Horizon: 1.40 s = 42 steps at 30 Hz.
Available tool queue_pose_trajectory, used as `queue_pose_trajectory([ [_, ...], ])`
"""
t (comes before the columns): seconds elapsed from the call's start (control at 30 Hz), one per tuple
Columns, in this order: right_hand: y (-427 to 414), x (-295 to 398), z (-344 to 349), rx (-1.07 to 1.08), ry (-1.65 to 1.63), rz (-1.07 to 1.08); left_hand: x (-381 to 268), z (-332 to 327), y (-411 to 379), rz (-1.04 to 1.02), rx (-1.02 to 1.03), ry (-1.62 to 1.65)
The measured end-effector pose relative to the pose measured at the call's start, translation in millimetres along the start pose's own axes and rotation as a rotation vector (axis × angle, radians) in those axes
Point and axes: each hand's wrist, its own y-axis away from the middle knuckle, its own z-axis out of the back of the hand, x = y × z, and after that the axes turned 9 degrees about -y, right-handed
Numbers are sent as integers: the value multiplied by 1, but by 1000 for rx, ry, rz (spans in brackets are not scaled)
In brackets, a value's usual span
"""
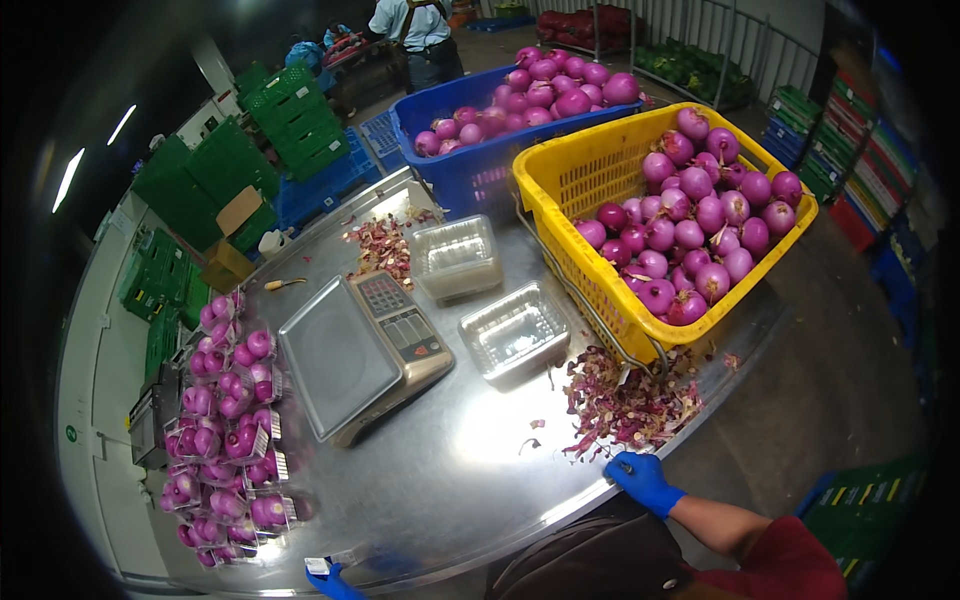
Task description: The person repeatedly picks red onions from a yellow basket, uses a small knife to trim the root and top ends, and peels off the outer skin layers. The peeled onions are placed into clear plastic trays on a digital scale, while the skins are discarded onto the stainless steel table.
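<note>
My right hand [641, 481], in a blue glove, is curled at the near edge of the steel table [450, 480], beside a heap of onion skins [630, 401]. A small dark object [627, 469] shows between its fingers; what it is cannot be told. At the bottom left, my left hand [331, 585], also blue-gloved, is partly cut off by the frame. Its fingers are at a white printed label [317, 565], with something clear beside it. Before me stand a weighing scale [345, 360] with a bare pan, an empty clear plastic tray [516, 334] and a stack of similar trays [456, 255].
A yellow basket [544, 169] and a blue crate [480, 169] hold peeled red onions. Packed onion trays [225, 442] line the left side. A small hooked knife [285, 284] lies behind the scale, near more skins [379, 251]. Green crates [292, 120] and a person [416, 37] are beyond.
</note>
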Motion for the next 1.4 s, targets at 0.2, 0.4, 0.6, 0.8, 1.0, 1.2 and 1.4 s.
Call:
queue_pose_trajectory([
  [0.2,2,0,4,-47,17,9,73,9,-38,-58,36,-49],
  [0.4,-1,-10,-7,48,16,-54,183,77,-121,-802,-153,-718],
  [0.6,0,5,2,38,37,-49,192,72,-112,-464,7,-381],
  [0.8,-1,5,2,28,31,-18,183,83,-101,-628,-30,-541],
  [1.0,-1,6,5,30,113,5,176,90,-108,-618,-52,-1148],
  [1.2,-2,0,2,14,119,0,184,104,-93,-768,-178,-1140],
  [1.4,-2,13,3,24,109,-13,169,93,-57,-436,-61,-784],
])
